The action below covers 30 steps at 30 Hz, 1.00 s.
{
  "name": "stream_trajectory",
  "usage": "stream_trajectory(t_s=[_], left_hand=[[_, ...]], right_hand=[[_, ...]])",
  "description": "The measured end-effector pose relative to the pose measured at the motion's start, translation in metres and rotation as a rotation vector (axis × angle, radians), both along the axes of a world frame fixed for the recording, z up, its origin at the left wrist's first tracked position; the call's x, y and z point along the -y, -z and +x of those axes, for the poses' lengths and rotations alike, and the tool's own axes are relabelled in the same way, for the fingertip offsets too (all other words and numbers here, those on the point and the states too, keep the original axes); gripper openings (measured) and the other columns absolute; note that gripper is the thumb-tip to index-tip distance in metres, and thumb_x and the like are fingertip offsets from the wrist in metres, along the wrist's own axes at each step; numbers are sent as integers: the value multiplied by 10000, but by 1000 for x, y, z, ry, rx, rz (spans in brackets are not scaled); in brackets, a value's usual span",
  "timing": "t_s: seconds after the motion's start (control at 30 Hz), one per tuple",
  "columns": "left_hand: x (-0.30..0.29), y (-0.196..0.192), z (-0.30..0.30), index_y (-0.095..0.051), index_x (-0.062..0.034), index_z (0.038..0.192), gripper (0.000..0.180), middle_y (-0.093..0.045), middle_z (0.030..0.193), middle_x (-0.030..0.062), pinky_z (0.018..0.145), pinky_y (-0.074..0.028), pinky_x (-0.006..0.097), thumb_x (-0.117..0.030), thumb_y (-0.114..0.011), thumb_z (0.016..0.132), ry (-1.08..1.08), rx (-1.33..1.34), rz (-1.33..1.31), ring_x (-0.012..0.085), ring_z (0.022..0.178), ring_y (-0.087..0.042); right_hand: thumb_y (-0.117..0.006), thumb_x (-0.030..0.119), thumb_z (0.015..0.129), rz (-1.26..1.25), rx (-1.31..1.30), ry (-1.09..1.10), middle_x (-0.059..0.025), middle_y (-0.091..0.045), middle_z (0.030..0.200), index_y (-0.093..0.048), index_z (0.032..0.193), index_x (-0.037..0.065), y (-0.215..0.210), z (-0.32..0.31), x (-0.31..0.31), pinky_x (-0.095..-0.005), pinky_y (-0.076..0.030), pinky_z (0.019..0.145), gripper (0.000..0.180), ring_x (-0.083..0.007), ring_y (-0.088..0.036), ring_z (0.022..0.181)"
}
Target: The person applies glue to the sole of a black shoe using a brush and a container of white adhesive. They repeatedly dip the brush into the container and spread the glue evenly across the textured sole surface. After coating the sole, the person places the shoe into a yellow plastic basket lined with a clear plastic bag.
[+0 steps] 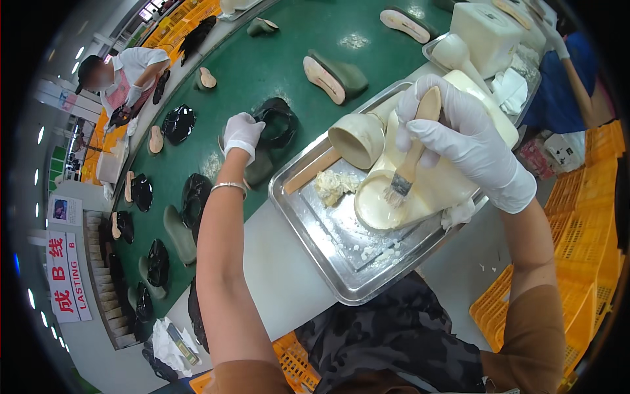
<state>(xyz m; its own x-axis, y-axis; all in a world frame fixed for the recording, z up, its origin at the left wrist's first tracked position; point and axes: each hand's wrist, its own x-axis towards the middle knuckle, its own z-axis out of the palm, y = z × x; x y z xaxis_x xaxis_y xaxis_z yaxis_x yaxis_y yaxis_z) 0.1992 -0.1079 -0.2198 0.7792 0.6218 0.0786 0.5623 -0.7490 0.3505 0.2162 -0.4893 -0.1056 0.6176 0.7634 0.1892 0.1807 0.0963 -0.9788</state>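
Meanwhile, a brush [408,172] is clamped in the right hand [459,134] (bristles in glue); a black shoe upper [279,121], seemingly unglued, is gripped by the left hand [241,133].

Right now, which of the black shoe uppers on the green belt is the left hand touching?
The left hand touches the black upper nearest the steel tray; the other uppers lie farther along the belt, untouched.

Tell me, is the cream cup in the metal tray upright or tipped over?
Tipped: the cup lies on its side in the tray, mouth facing the camera.
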Motion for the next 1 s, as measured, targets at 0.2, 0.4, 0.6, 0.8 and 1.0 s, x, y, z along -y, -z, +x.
stream_trajectory(t_s=[0.2,0.4,0.6,0.8,1.0], left_hand=[[-31,-3,-46,-629,-46,897,191,-639,882,155,763,-469,354,-182,-591,768,10,108,-14,308,877,-604],[-68,-7,-142,-598,16,929,218,-632,915,173,767,-462,343,-145,-570,784,-24,116,-125,303,876,-606],[-36,-17,-249,-577,11,942,172,-596,735,41,453,-399,248,-105,-550,818,-49,219,-549,101,518,-496],[-2,-45,-406,-514,33,1126,354,-600,949,75,782,-448,264,10,-539,773,74,262,-327,148,869,-562],[54,-63,-486,-507,-44,1152,528,-536,1094,172,901,-415,350,76,-576,643,172,-14,-149,301,1031,-526]], right_hand=[[-514,176,892,-45,11,28,8,-570,766,-482,928,91,-6,-4,0,-154,-406,540,98,-26,-484,598],[-526,175,888,-30,58,18,3,-586,764,-487,941,97,-4,-1,0,-151,-408,516,102,-25,-490,574],[-528,169,888,-21,96,33,4,-584,764,-489,944,92,2,4,3,-156,-408,512,103,-26,-489,565],[-521,178,892,-9,90,16,7,-583,755,-491,934,94,-4,-3,0,-163,-412,511,98,-30,-491,549],[-530,183,888,-1,147,45,5,-588,744,-489,929,91,-4,-4,-1,-152,-403,488,109,-25,-491,522]])
